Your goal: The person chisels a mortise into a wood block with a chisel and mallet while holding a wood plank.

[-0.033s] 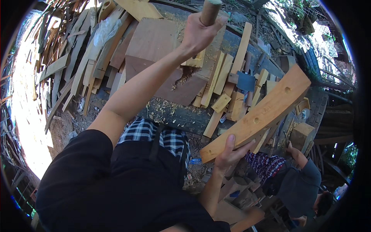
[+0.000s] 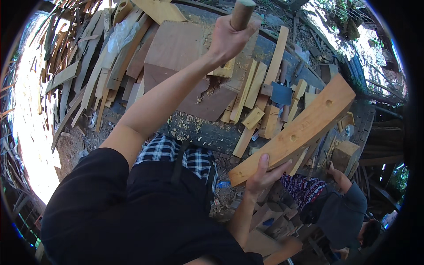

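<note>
My left hand point(image 2: 229, 40) is raised over the workbench, its fingers wrapped round a thick round wooden rod point(image 2: 242, 14). The rod's far end leaves the top of the picture, and its lower part is hidden in my fist. In my right hand point(image 2: 261, 177) is a long, slightly curved wooden plank point(image 2: 304, 121), gripped near its lower end with the thumb on its face. The plank slants up to the right, and several round marks or holes show along it. Under my left hand a pale wood block point(image 2: 226, 70) rests on brown boards point(image 2: 176, 48).
Wood strips point(image 2: 90, 66) are heaped at the left. Short wood pieces and a dark flat blade point(image 2: 281, 93) lie mid-bench, with shavings point(image 2: 194, 128) along the near edge. Another person point(image 2: 338, 203) is at the lower right, one hand near a wooden block point(image 2: 345, 153).
</note>
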`<state>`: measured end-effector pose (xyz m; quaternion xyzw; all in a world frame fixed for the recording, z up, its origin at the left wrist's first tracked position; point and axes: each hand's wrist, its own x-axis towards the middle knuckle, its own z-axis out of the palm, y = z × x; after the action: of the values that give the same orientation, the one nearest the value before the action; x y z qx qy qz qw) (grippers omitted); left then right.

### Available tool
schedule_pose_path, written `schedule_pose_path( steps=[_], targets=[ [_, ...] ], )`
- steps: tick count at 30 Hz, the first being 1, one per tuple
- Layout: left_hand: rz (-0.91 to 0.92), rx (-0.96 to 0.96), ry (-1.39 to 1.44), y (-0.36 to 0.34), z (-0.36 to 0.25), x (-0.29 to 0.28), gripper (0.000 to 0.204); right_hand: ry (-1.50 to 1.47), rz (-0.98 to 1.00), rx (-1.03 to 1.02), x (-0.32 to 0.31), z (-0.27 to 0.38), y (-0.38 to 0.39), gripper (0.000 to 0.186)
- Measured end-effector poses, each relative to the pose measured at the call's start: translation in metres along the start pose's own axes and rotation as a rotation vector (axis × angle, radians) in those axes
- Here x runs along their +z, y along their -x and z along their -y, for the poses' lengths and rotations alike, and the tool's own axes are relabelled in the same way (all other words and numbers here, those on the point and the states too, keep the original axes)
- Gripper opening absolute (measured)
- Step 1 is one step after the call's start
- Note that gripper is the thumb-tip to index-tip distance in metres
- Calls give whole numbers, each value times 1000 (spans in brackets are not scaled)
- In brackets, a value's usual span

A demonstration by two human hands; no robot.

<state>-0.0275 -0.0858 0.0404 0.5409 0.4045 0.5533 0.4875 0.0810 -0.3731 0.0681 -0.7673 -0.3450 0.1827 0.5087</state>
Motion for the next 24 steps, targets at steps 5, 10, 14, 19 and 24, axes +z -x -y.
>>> schedule_pose_path(
  steps=[5, 10, 14, 19, 24],
  targets=[
    [117, 9, -95, 19, 0, 12, 29, 215, -53, -137, 4, 8, -14, 59],
    [190, 219, -92, 39, 7, 25, 18, -469, 204, -476, -14, 36, -47, 65],
    [197, 248, -115, 38, 14, 22, 14, 355, 295, -365, 27, 78, -43, 63],
    [237, 207, -136, 47, 15, 19, 13, 49, 167, -329, 16, 76, -37, 65],
    [56, 254, -31, 42, 16, 19, 12, 67, 165, -332, 26, 45, -34, 53]
  ],
)
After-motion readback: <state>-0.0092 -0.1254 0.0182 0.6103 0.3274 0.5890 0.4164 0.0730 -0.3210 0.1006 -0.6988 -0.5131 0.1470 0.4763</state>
